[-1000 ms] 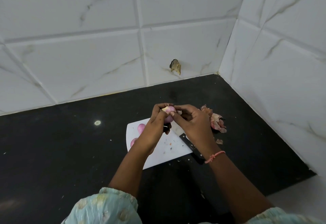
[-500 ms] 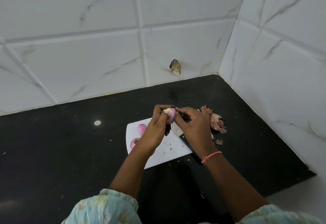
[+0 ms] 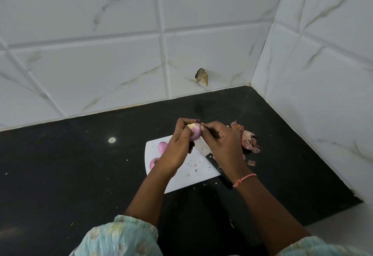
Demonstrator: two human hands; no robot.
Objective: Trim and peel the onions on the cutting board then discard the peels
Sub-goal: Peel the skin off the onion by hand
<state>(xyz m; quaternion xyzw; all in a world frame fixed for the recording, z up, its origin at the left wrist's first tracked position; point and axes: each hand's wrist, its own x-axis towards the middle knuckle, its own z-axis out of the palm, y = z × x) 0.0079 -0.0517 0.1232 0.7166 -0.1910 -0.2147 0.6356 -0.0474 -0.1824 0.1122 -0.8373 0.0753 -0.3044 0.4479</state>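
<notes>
My left hand (image 3: 177,146) grips a small pink onion (image 3: 195,133) above the far edge of the white cutting board (image 3: 191,177). The fingertips of my right hand (image 3: 222,144) pinch at the onion's top right side, where a bit of skin sticks out. Two peeled pink onions (image 3: 162,146) (image 3: 153,162) lie on the board's left part, half hidden by my left hand. A knife (image 3: 212,160) rests on the board under my right hand, its black handle pointing toward me. A pile of onion peels (image 3: 247,139) sits on the counter right of the board.
The black countertop (image 3: 70,165) meets white tiled walls at the back and on the right, forming a corner. A chipped spot (image 3: 201,77) marks the back wall. Small peel scraps (image 3: 251,163) lie near the board's right and front edges.
My hands have turned the onion a little, so more of its pale peeled surface shows. My right fingertips have shifted to its top right. Nothing else has moved.
</notes>
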